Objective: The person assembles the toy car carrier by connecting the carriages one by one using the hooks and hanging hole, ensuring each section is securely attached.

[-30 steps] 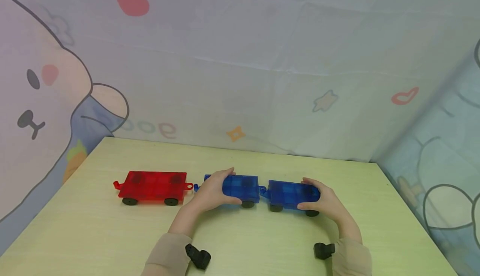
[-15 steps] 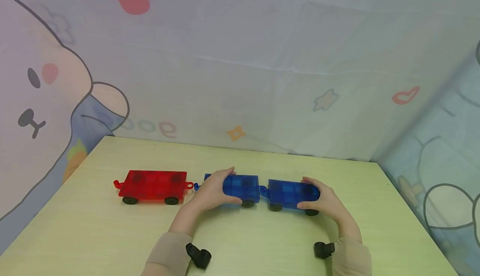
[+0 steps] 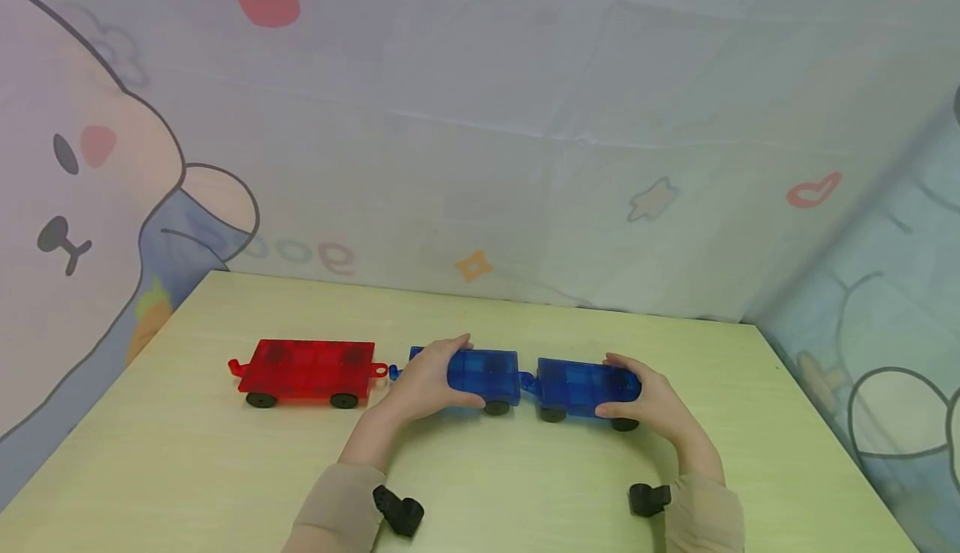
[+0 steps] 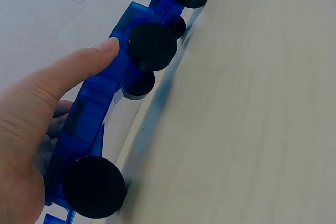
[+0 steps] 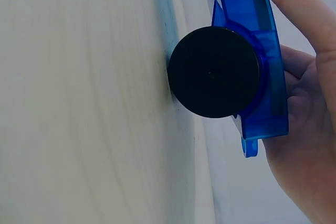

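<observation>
While the left hand (image 3: 420, 382) is gripping one blue wagon (image 3: 483, 374) and the right hand (image 3: 651, 403) the other blue wagon (image 3: 581, 386) on the table (image 3: 487, 486), coupling seems under way; wrist views are showing thumbs (image 4: 79, 72) clamping each chassis, so squaring the hitches likely comes next.

Three toy wagons lined up on the table (image 3: 525, 495)

Left hand (image 3: 420, 382) grips the middle blue wagon (image 3: 483, 372), right hand (image 3: 648, 403) the end blue wagon (image 3: 577, 386); red wagon (image 3: 307, 367) sits free.
</observation>
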Tool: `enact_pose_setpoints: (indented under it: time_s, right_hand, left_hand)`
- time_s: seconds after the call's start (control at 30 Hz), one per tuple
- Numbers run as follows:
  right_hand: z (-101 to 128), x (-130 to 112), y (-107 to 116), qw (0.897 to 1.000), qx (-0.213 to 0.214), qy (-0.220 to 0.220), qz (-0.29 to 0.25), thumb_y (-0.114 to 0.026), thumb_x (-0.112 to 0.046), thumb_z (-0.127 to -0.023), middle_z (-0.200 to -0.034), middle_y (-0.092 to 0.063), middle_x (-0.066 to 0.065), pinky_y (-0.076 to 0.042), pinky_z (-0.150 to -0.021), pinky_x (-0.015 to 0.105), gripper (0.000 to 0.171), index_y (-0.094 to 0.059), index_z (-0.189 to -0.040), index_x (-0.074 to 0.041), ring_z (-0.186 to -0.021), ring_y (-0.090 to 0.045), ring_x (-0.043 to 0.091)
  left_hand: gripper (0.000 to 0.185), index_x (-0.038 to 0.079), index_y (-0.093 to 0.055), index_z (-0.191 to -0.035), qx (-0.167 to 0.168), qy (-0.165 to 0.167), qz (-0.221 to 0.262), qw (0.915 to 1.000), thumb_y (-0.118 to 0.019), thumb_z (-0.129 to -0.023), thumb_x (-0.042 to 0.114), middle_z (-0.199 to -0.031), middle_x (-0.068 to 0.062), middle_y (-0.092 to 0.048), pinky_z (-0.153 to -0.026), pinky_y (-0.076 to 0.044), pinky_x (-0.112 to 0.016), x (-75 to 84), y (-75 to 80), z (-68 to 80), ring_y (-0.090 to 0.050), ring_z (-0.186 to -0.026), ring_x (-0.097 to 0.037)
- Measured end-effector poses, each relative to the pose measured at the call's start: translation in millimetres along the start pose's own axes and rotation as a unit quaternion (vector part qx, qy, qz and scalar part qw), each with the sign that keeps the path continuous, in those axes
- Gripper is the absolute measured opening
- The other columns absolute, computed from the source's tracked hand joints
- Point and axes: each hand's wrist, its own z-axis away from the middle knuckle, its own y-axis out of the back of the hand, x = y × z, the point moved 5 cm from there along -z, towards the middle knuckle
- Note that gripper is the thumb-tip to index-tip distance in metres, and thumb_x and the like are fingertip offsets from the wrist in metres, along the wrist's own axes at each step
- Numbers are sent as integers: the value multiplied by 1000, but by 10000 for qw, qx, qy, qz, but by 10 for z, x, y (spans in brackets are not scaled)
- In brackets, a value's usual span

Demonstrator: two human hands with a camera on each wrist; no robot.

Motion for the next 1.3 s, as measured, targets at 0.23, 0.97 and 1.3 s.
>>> enact_pose_setpoints:
  time_s: [0.23,0.97,1.3]
  right_hand:
    - [-3,1,-1,10000,0,4,9,-83,-31,-77,-147,-48,19,-24,-113,66,88,-39,-147,-1,-144,-26,45]
    - [-10,25,-3,10000,11,13,-19,-84,-30,-77,-146,-49,19,-25,-112,66,87,-40,-146,-1,-143,-27,45]
    - [-5,19,5,10000,-6,10,-98,-84,-29,-77,-146,-49,18,-25,-112,66,86,-40,-147,-2,-144,-26,45]
  left_hand:
    - [94,8,-39,-150,-7,-31,-60,10000,-86,-73,36,-146,-6,-51,-107,-41,-57,-13,-4,-8,-40,-140,-32]
    - [94,6,-40,-149,-57,-71,-149,9998,-87,-72,35,-145,-7,-52,-108,-41,-56,6,2,-7,-41,-139,-32]
    - [94,7,-40,-149,-65,-79,-184,9998,-86,-72,36,-145,-7,-52,-108,-41,-56,-6,-4,-13,-41,-139,-31]
